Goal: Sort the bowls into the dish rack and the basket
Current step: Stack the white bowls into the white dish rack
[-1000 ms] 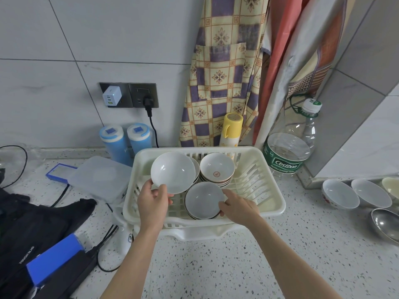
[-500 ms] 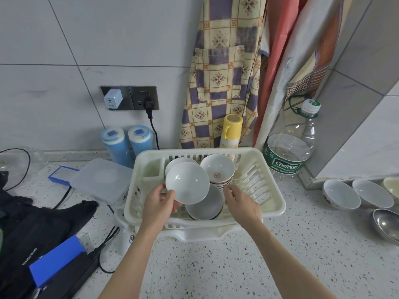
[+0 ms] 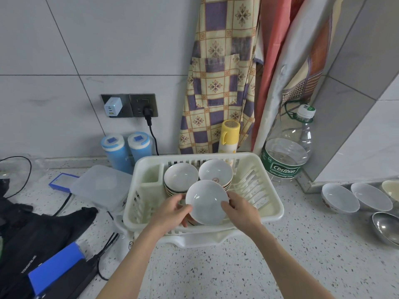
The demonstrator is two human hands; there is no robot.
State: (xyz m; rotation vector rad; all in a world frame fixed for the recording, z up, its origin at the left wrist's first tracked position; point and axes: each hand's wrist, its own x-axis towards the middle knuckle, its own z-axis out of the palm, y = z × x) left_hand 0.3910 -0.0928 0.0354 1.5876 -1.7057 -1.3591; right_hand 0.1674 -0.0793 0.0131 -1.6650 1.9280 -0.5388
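speckled counter [image 3: 248, 266] holds the dish rack [image 3: 274, 214]; both the left hand [image 3: 170, 212] and right hand [image 3: 241, 209] pinch a white bowl [image 3: 206, 201] over it. glazed, slick, breakable: best held by opposite rims.

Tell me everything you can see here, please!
dish rack: 1, cream, counter centre
held bowl: 1, white, over rack front
bowl stacks: 2, white, rack back
loose bowls: 3, pale, counter right
metal bowl: 1, silver, right edge
water bottle: 1, clear, behind rack
yellow flask: 1, behind rack
blue canisters: 2, by wall
apron: 1, checked, hanging
left hand, right hand: both holding the held bowl
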